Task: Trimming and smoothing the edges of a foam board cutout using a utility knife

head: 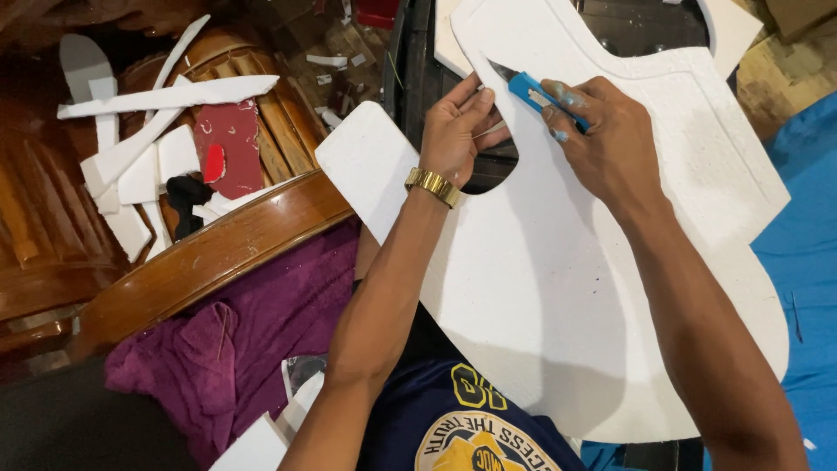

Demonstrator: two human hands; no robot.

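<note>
My right hand [602, 144] is closed round a blue utility knife [536, 96], blade tip set into the inner curved edge of the big white foam board [567, 288] that lies across my lap. My left hand [458, 131] is pressed flat on the foam just beside the blade, fingers together, gripping nothing — just pinning the sheet by the rounded cut-out. There's a gold watch [433, 185] on that wrist, and paint specks on my rt fingers. I judge the step in hand is trimming the curve of the cut-out; the outline looks mostly shaped already, w/ the blade at the top of the notch. The next stroke calls for a shallow, steady pull along the curve, keeping my left fingertips clear of the blade's path — they sit v. near it. Off to the left, foam offcuts [144, 148] are strewn over a carved wooden chair [218, 249], w/ a red scrap [228, 144] among them, and a purple cloth [253, 336] is bunched below the chair rail. A blue sheet [806, 262] shows past the board's right edge.
</note>
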